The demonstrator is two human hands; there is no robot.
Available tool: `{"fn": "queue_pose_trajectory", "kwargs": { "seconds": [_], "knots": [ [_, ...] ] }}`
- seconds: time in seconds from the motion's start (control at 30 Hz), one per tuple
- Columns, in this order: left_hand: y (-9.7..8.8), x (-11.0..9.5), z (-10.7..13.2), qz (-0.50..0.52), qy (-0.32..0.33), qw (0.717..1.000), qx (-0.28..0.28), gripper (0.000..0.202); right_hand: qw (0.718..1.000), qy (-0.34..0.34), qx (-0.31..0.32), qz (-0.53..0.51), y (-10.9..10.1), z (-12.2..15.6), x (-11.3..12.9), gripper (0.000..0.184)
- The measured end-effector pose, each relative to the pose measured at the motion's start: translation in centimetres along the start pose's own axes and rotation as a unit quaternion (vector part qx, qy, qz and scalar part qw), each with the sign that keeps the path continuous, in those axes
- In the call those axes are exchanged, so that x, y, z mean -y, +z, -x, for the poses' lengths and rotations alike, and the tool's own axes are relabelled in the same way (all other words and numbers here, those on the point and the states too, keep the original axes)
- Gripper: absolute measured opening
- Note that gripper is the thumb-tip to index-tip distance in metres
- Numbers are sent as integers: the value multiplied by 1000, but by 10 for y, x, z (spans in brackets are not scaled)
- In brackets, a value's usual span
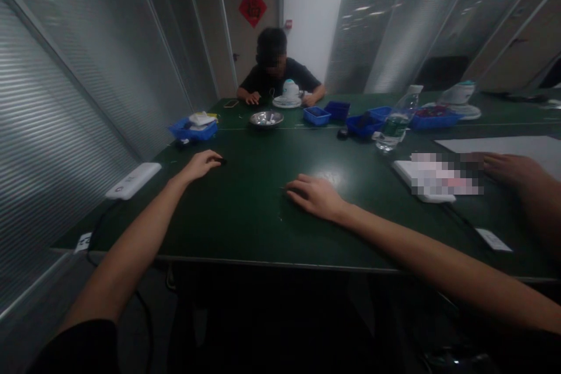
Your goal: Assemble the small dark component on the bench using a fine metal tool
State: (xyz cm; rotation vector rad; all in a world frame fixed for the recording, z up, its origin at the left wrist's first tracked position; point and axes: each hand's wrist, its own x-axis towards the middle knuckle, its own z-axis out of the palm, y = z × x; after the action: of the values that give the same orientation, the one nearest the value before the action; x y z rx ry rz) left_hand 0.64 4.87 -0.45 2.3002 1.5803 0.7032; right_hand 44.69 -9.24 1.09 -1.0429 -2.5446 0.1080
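Observation:
My left hand (201, 165) is above the left part of the green table (249, 216), thumb and fingers pinched on a small black piece (223, 161). What kind of piece it is, I cannot make out. Nearer the middle, my right hand (316, 196) lies low on the tabletop with its fingers closed together. A thin pale tip seems to stick out past those fingertips, too small to name. Beyond both hands stands a shiny metal bowl (266, 120) with small pale things in it.
Blue bins (193, 128) stand far left and along the back right. A water bottle (394, 123) stands right of centre. White power-bank-like boxes (134, 181) lie at both sides, cables attached. Another person's hand (504, 166) rests at far right; a person (274, 70) sits opposite.

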Motion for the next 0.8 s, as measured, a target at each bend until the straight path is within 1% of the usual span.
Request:
{"fn": "queue_pose_trajectory", "kwargs": {
  "seconds": [0.1,0.23,0.3,0.37,0.43,0.5,0.53,0.6,0.67,0.73,0.8],
  "knots": [
    [-14,19,3,-7,-52,999,0,45,1000,2,-1,-1,0,0,0,35],
    [-29,31,6,-44,-138,989,-6,53,1000,7,0,-8,-1,0,1,36],
    [-34,36,6,-71,-182,981,-2,48,1000,8,3,-10,-2,0,2,36],
    [-37,41,5,-78,-205,976,14,39,1000,9,3,-10,-3,0,2,36],
    [-38,44,4,-77,-207,975,20,29,1000,10,2,-9,-3,0,2,36],
    [-37,45,4,-79,-208,975,15,22,1000,10,3,-11,-3,0,2,35],
    [-36,45,5,-81,-208,975,2,20,1000,11,4,-12,-3,0,2,35],
    [-34,43,7,-75,-199,976,-43,17,1000,12,5,-11,-2,0,1,34],
    [-31,39,9,-45,-180,979,-87,18,1000,13,5,-6,-2,0,1,35],
    [-29,34,9,-4,-169,980,-109,20,1000,11,5,-4,-2,0,1,35],
    [-28,29,7,34,-164,979,-117,23,1000,8,6,-6,-2,0,1,35]
  ]
}}
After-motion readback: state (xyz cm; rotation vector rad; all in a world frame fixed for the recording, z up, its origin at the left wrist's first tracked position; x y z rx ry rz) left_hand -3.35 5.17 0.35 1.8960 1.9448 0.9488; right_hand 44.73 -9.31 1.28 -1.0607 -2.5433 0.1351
